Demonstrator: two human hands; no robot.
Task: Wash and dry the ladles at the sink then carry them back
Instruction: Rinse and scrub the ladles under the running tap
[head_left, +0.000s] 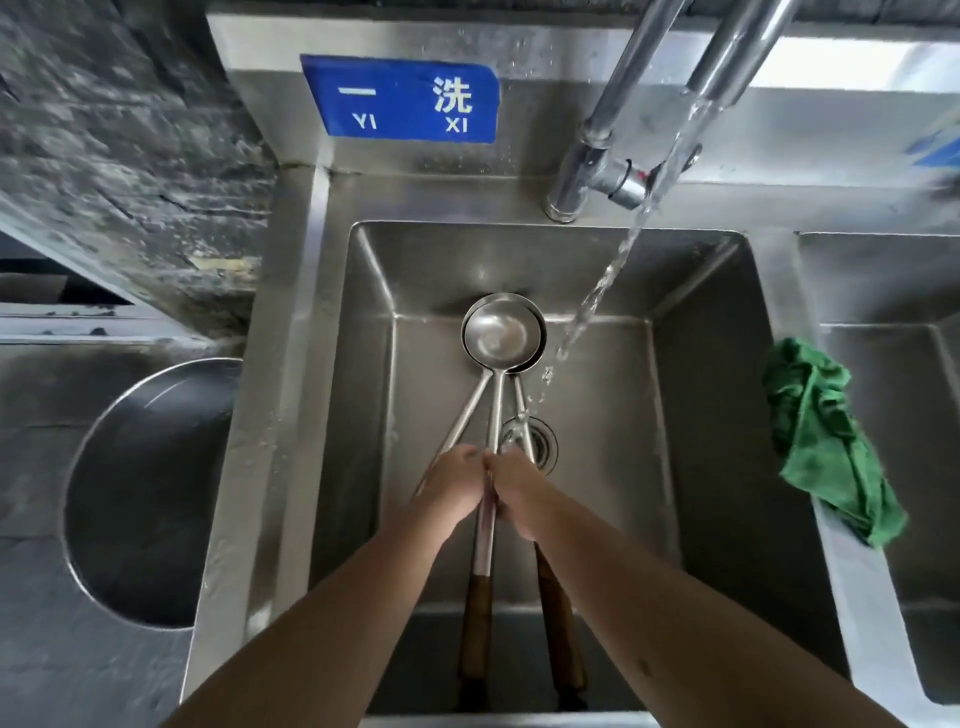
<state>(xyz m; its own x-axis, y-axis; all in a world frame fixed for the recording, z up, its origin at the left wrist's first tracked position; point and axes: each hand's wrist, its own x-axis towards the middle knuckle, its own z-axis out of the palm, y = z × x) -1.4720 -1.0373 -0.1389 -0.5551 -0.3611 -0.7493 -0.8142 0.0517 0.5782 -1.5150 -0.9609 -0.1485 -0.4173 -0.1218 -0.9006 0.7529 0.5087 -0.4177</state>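
Note:
Three steel ladles (503, 332) with brown wooden handles (477, 623) lie stacked over the steel sink basin (691, 415), bowls nested at the far end. My left hand (453, 483) grips the shafts from the left, and my right hand (517, 488) grips them from the right, both at mid-length above the drain (540, 441). A stream of water (597, 296) runs from the tap (727, 57) and falls just right of the ladle bowls onto the shafts by my right hand.
A crumpled green cloth (826, 441) hangs on the divider between this basin and a second basin (893, 364) at the right. A round steel opening (140, 493) lies at the left. A blue sign (400, 98) is on the backsplash.

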